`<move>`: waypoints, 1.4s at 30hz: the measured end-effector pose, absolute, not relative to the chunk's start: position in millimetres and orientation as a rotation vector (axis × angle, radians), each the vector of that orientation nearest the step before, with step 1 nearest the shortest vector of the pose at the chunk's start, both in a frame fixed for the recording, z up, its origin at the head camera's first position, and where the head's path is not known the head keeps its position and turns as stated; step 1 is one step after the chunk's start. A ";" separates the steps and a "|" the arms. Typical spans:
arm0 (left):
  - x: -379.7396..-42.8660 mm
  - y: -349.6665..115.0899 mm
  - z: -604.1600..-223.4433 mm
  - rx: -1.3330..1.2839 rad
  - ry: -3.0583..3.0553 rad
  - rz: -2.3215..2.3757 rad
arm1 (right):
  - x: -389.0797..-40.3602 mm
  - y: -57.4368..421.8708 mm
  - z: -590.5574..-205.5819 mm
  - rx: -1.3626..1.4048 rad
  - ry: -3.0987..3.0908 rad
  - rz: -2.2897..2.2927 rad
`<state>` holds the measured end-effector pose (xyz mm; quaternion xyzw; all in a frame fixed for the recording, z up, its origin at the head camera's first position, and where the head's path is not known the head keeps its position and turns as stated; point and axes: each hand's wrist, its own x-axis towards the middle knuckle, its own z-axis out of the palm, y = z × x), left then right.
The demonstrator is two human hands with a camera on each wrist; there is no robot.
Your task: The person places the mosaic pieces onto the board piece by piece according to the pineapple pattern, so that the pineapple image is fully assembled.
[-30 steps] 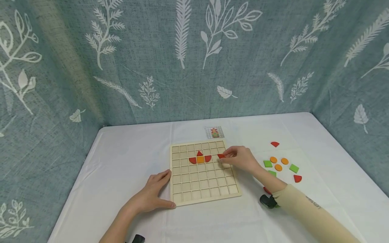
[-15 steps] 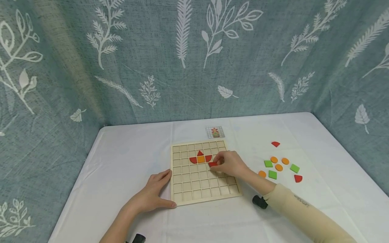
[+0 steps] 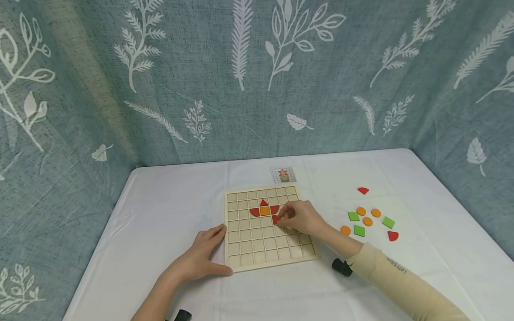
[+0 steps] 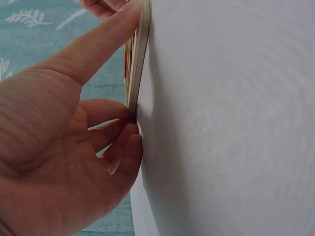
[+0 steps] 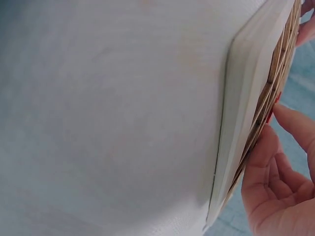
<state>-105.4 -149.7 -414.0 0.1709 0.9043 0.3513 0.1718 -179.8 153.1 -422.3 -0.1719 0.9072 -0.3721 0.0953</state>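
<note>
A wooden grid board (image 3: 257,246) lies on the white table. In its upper half sit a red triangle (image 3: 263,203), an orange square (image 3: 264,210) and, on either side of the square, a red quarter-circle (image 3: 254,212) and another red quarter-circle (image 3: 275,209). My right hand (image 3: 303,217) pinches a red tile (image 3: 275,220), apparently a quarter-circle, between thumb and forefinger at a cell just below the right one; fingertips partly cover it. My left hand (image 3: 204,255) rests at the board's near left corner, thumb (image 4: 106,42) along the front edge and fingers (image 4: 110,135) against the left side.
Behind the board lies a small picture card (image 3: 283,174). Loose tiles are spread to the right: several orange discs (image 3: 367,221), green squares (image 3: 359,231), a red quarter-circle (image 3: 393,236) and a farther red one (image 3: 363,190). A patterned curtain (image 3: 257,111) stands behind the table.
My right hand has carried the red tile left and toward me, from the board's right side to a cell under the red quarter-circle. My left hand has stayed in place.
</note>
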 end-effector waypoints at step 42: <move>-106.2 -143.5 -415.7 0.468 2.610 0.925 | -167.4 332.0 -404.8 0.108 2.812 -1.115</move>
